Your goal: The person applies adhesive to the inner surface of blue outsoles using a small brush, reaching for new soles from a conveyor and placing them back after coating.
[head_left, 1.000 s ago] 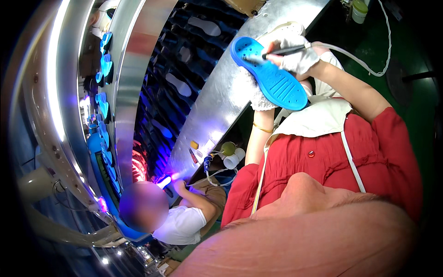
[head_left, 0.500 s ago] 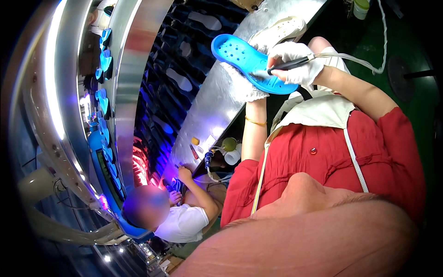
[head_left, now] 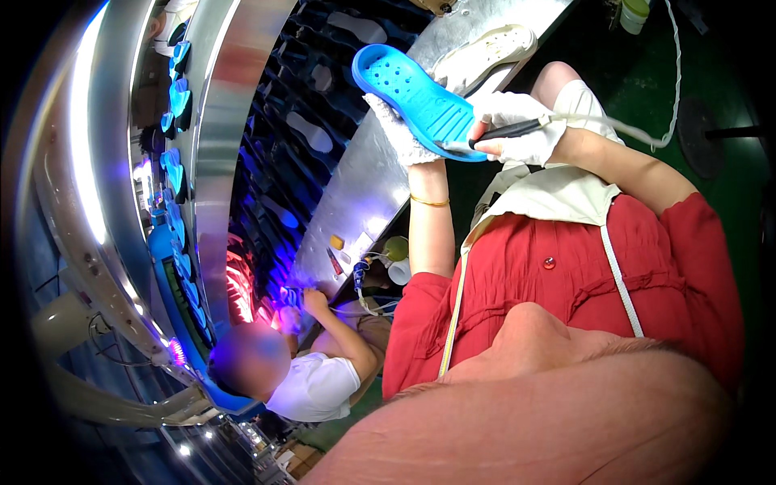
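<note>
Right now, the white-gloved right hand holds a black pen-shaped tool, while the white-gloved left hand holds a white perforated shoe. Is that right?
Not quite. The head view shows the white-gloved left hand holding a bright blue perforated shoe sole; the white perforated shoe lies on the silver metal bench. The white-gloved right hand does hold the black pen-shaped tool.

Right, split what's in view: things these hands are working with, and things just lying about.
In use:
blue sole (left hand)
black tool with pale hose (right hand)

Apparently lying about:
white shoe
yellow block
small red object
</note>
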Motion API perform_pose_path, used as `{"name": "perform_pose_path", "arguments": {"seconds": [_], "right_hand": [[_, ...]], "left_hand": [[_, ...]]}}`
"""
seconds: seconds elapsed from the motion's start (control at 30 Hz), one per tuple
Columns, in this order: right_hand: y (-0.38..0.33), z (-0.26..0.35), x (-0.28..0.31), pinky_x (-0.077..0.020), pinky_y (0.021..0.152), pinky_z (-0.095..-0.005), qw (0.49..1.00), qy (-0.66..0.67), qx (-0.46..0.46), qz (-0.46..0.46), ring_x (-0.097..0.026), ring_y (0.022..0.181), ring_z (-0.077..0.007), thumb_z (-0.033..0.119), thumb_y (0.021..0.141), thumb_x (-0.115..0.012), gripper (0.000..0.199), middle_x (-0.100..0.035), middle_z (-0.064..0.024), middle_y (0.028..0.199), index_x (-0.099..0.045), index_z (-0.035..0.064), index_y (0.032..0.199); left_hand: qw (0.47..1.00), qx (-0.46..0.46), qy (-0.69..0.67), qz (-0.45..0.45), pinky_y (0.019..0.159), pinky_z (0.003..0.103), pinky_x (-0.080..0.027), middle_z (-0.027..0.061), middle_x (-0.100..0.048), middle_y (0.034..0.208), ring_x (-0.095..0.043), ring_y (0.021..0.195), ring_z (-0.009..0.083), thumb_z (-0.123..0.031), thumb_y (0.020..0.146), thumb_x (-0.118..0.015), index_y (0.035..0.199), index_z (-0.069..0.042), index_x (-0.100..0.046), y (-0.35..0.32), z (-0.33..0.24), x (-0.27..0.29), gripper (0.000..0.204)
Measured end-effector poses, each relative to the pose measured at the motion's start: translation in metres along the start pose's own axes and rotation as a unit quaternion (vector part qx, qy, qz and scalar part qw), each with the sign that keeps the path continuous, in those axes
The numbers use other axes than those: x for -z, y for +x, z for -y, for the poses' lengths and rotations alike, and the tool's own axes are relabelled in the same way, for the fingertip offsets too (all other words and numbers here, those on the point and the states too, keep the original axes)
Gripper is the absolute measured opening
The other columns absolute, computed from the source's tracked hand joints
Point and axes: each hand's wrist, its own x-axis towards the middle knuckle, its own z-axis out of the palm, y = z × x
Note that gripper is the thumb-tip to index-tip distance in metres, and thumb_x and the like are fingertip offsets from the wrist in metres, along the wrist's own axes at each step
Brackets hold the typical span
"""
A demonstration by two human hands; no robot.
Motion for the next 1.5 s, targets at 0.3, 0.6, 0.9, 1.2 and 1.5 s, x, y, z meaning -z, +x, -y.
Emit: {"name": "perform_pose_path", "arguments": {"seconds": [0.3,0.6,0.9,1.2,1.5], "right_hand": [[0.012,-0.008,0.022,-0.0480,0.066,-0.0226,0.974,0.193,-0.106,-0.062,-0.057,0.075,-0.0094,0.012,0.084,-0.062,0.012,-0.060,-0.0032,0.083,-0.061,0.0045,0.094],[0.010,-0.018,0.005,-0.0467,0.055,-0.0202,0.938,0.275,-0.210,-0.032,-0.059,0.062,-0.0102,0.005,0.080,-0.064,0.010,-0.059,-0.0024,0.077,-0.060,0.0060,0.090],[0.023,-0.014,0.010,-0.0494,0.060,-0.0234,0.931,0.278,-0.233,0.016,-0.059,0.066,-0.0104,0.000,0.080,-0.063,0.014,-0.063,-0.0051,0.079,-0.063,0.0008,0.093],[0.021,-0.025,0.013,-0.0519,0.068,-0.0264,0.948,0.249,-0.199,0.015,-0.059,0.074,-0.0121,-0.001,0.076,-0.066,0.014,-0.062,-0.0062,0.082,-0.062,0.0013,0.089],[0.006,-0.022,0.003,-0.0455,0.052,-0.0218,0.985,0.141,-0.068,0.078,-0.059,0.063,-0.0086,0.012,0.078,-0.068,0.013,-0.063,-0.0015,0.072,-0.062,0.0063,0.088]], "left_hand": [[0.992,-0.008,-0.068,0.108,0.104,0.046,-0.031,0.0130,-0.041,0.135,-0.043,0.120,0.0311,-0.062,0.088,-0.033,0.139,-0.012,-0.031,-0.029,0.020,-0.005,0.072],[0.993,-0.052,-0.028,0.097,0.099,0.044,-0.038,0.0094,-0.050,0.128,-0.050,0.113,0.0281,-0.055,0.090,-0.036,0.132,-0.011,-0.041,-0.019,0.020,0.004,0.061],[0.994,-0.041,-0.075,0.074,0.098,0.044,-0.040,0.0098,-0.053,0.125,-0.052,0.111,0.0282,-0.056,0.090,-0.037,0.130,-0.011,-0.044,-0.013,0.010,0.003,0.062],[0.994,-0.017,-0.076,0.078,0.090,0.045,-0.046,0.0120,-0.057,0.119,-0.057,0.104,0.0304,-0.057,0.088,-0.041,0.127,-0.008,-0.047,-0.007,0.001,-0.007,0.063],[0.988,-0.025,-0.079,0.134,0.093,0.047,-0.045,0.0146,-0.055,0.121,-0.056,0.106,0.0326,-0.057,0.088,-0.040,0.129,-0.008,-0.045,-0.005,-0.011,-0.007,0.064]]}}
